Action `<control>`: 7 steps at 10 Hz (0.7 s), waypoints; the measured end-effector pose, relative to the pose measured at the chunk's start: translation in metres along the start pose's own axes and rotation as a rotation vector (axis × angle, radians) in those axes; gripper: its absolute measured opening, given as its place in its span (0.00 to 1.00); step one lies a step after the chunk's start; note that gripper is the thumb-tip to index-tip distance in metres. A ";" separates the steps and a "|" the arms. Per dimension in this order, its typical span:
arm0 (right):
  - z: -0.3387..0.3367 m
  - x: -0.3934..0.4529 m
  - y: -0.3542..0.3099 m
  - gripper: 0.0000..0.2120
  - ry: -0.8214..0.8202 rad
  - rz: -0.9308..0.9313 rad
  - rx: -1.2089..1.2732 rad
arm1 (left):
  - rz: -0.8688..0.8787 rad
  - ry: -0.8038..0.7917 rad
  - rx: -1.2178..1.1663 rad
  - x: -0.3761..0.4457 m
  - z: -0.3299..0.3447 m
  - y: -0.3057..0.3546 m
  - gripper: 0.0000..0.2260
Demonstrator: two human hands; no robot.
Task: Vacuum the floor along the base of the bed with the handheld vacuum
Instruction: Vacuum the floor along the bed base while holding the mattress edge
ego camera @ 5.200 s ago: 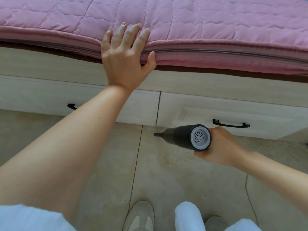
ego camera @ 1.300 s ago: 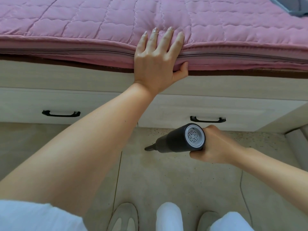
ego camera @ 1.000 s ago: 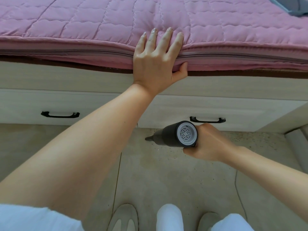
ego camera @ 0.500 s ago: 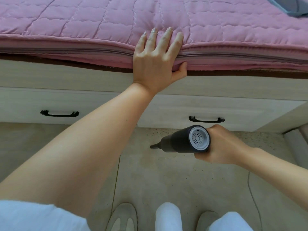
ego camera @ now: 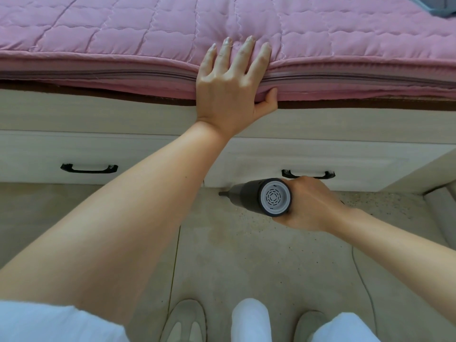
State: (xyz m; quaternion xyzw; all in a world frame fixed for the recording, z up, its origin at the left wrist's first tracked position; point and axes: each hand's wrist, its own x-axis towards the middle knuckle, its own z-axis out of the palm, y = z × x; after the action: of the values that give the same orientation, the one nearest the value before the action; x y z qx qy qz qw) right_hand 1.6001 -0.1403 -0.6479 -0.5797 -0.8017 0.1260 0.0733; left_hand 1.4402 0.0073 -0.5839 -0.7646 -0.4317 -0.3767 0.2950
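1. Left hand point(ego camera: 230, 90) flat on the edge of the pink quilted mattress point(ego camera: 123, 40), fingers straight, thumb tucked under the edge.
2. Right hand point(ego camera: 311, 203) wrapped around the handheld vacuum point(ego camera: 261, 196), fingers curled on its dark body.
3. Vacuum nozzle pointing left, low over the floor point(ego camera: 246, 255), near the base of the bed drawers point(ego camera: 345, 156).
4. Black drawer handle point(ego camera: 88, 168) far left.

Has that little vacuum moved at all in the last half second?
Yes. The handheld vacuum has gone toward the bed: its nozzle tip now sits close to the foot of the drawer front, left of the right drawer handle. Before, it pointed further out over the floor.
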 end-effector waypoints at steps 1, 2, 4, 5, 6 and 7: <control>0.002 -0.001 0.001 0.19 -0.010 0.002 -0.012 | -0.009 -0.016 -0.005 -0.001 0.000 0.001 0.25; 0.004 0.000 0.002 0.19 -0.011 0.001 -0.007 | -0.009 -0.001 0.003 0.000 0.000 0.000 0.25; 0.007 0.007 -0.002 0.18 -0.009 -0.010 -0.018 | 0.000 0.019 0.014 -0.001 0.002 0.000 0.25; 0.009 0.011 -0.005 0.19 -0.008 -0.028 -0.006 | 0.000 0.022 0.008 0.000 0.002 -0.001 0.25; 0.011 0.015 -0.008 0.18 -0.009 -0.042 -0.008 | -0.002 0.020 0.004 -0.001 0.003 -0.001 0.25; 0.011 0.015 -0.008 0.18 -0.008 -0.053 -0.017 | -0.002 0.019 0.008 -0.001 0.002 -0.001 0.25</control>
State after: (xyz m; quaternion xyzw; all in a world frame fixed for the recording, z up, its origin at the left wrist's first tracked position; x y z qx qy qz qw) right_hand 1.5849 -0.1295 -0.6564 -0.5583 -0.8181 0.1195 0.0682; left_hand 1.4399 0.0093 -0.5859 -0.7595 -0.4311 -0.3825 0.3016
